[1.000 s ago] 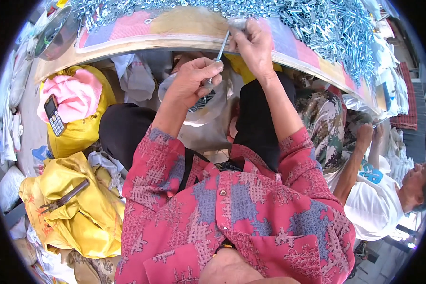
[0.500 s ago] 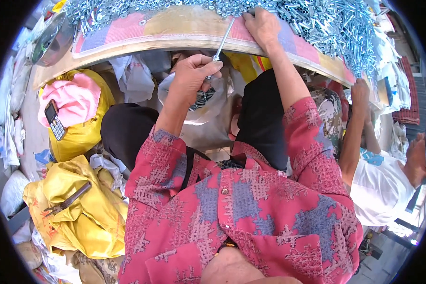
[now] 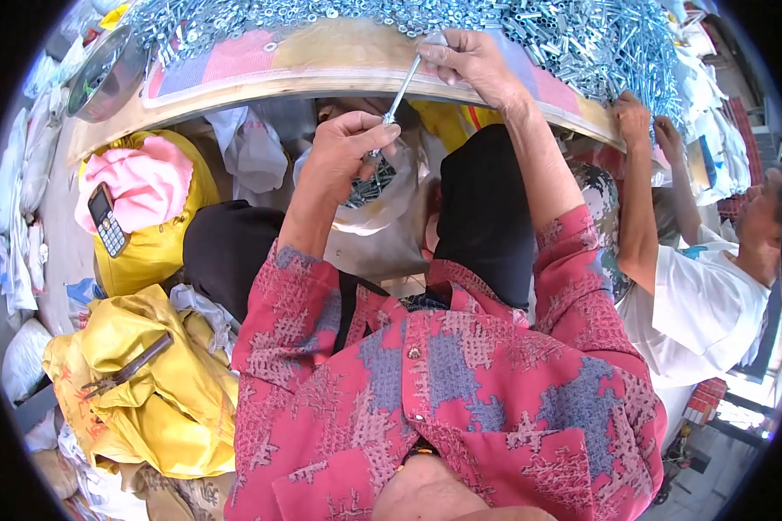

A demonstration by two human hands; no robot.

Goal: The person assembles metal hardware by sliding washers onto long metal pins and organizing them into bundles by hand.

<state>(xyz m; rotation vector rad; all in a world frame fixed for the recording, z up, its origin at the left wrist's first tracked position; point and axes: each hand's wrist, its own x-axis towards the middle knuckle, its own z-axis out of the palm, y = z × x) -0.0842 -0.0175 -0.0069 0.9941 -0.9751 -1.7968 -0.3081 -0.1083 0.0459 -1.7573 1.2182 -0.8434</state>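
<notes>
Bench: a wooden table spans the top of the view, partly covered by a striped cloth. On it lies a wide heap of silvery metal parts, washers at left and tube-like and rod-shaped pieces toward the right.

At right, a co-worker in a white top sits side-on, both hands at the table's edge by the heap.

At lower left, a crumpled yellow bag; above it, a fuller yellow sack. Between the wearer's dark-clad knees, an open pale bag contains metal rods. A metal bowl sits tilted at the table's left end. A pink cloth lies on the fuller sack.

Left hand: thumb and fingers pinched around the lower part of the rod, above the open bag. Right hand: fingers drawn narrow at the rod's upper end; cannot tell whether they grip the rod or a small pale part there.

A plier-like tool rests on the crumpled bag. A phone leans against the pink cloth.

Metal rod: slanted between both hands, thicker near its lower end, in front of the table's edge.
</notes>
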